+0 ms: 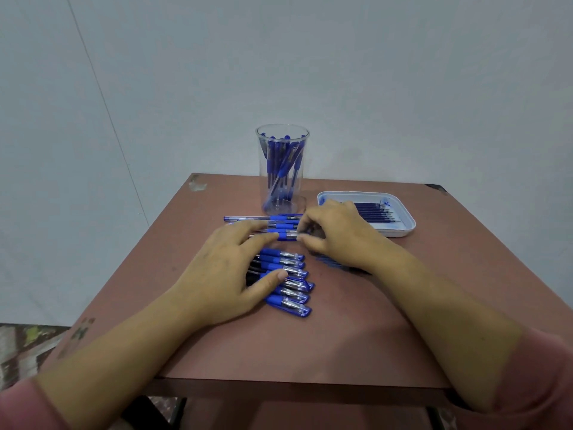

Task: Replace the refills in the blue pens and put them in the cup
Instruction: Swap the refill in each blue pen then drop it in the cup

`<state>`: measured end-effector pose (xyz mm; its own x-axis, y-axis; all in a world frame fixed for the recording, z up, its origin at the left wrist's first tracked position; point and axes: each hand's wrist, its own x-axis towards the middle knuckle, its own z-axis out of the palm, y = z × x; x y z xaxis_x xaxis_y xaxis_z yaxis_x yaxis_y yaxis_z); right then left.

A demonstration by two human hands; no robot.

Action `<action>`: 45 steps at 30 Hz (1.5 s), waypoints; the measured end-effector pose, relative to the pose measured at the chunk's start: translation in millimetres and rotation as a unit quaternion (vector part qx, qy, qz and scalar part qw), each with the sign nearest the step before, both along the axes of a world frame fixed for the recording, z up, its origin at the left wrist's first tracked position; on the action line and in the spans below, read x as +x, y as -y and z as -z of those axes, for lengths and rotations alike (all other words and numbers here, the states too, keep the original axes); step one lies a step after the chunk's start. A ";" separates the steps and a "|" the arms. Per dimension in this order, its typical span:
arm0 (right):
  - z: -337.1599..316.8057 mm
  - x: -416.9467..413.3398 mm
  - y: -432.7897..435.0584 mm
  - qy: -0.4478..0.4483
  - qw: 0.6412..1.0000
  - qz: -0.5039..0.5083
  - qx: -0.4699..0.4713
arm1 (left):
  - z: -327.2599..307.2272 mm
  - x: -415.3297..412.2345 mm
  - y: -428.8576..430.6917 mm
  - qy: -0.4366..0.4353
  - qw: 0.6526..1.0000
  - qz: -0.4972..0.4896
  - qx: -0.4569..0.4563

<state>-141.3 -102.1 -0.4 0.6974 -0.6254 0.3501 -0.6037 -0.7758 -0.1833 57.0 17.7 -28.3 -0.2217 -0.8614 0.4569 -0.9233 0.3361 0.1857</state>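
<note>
Cup (282, 169) partly filled; many pens (286, 276) lie before cup, likely undone. Left grip (229, 268) flat on pen (283, 235); right grip (338, 234) pinches its tip. Refills (372, 212) right of cup.

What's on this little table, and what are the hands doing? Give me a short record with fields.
cup: clear, upright, far side of table, blue pens inside
tray: white, right of cup, holds refills
loose pens: lying in rows before the cup
left hand: fingers flat on loose pens
right hand: pinches the end of one pen
</note>
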 end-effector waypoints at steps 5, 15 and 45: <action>-27.9 -22.7 -12.0 0.093 0.991 -0.018 0.095 | -26.5 0.3 15.5 0.027 0.999 0.019 -0.042; -12.0 -44.7 -25.7 0.198 0.966 -0.037 0.163 | -23.2 -25.1 45.0 -0.076 0.993 0.086 -0.021; -9.5 -54.4 -22.2 0.061 0.987 -0.016 0.149 | -15.0 -1.4 48.4 -0.156 0.985 0.064 0.047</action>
